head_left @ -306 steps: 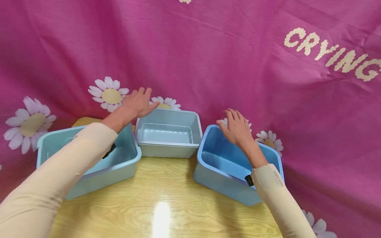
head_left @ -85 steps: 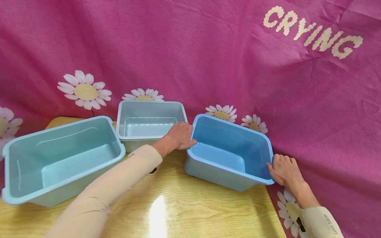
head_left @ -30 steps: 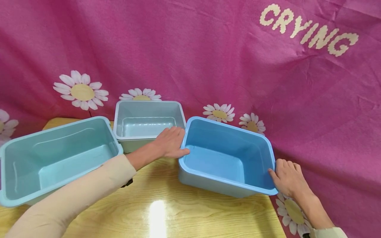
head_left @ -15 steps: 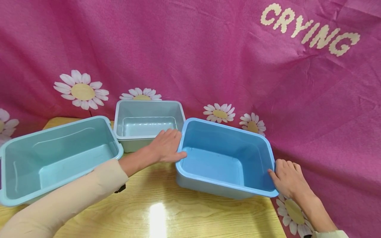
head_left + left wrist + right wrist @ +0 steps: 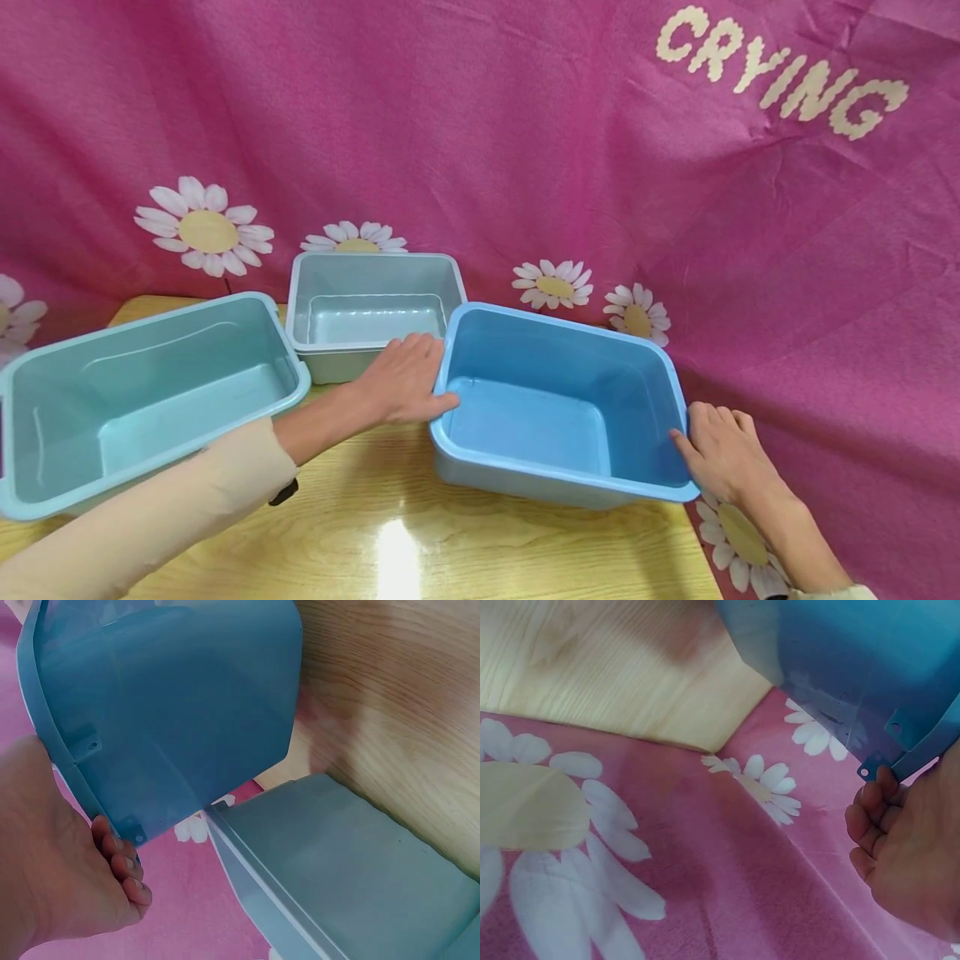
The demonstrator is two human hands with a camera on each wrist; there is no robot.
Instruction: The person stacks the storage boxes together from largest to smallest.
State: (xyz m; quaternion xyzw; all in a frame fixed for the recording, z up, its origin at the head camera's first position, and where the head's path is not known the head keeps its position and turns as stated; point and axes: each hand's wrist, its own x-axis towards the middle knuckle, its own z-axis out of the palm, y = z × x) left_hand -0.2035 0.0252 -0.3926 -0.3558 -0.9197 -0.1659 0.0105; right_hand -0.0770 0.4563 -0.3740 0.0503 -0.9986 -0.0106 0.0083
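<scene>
A blue plastic bin (image 5: 540, 417) sits on the right part of the table, its inside bare. My left hand (image 5: 405, 379) grips its left rim, thumb over the inner side and fingers curled under the outer edge, as the left wrist view shows. At the opposite end my right hand (image 5: 723, 450) holds the right rim, thumb inside. In the right wrist view its fingers (image 5: 870, 817) curl beneath the rim by small tabs with holes. Behind the left hand stands a grey bin (image 5: 375, 321), close to the blue bin's back left corner.
A teal bin (image 5: 187, 400) stands on the left of the wooden table (image 5: 360, 517), close to the grey bin. A pink curtain (image 5: 450, 125) with daisies hangs behind and along the right. The table's right edge lies beneath the blue bin's right end.
Both hands came down onto the blue bin's rims. Over the last second its left end has shifted left and nearer to me, the left hand moving with it. The other bins stayed put.
</scene>
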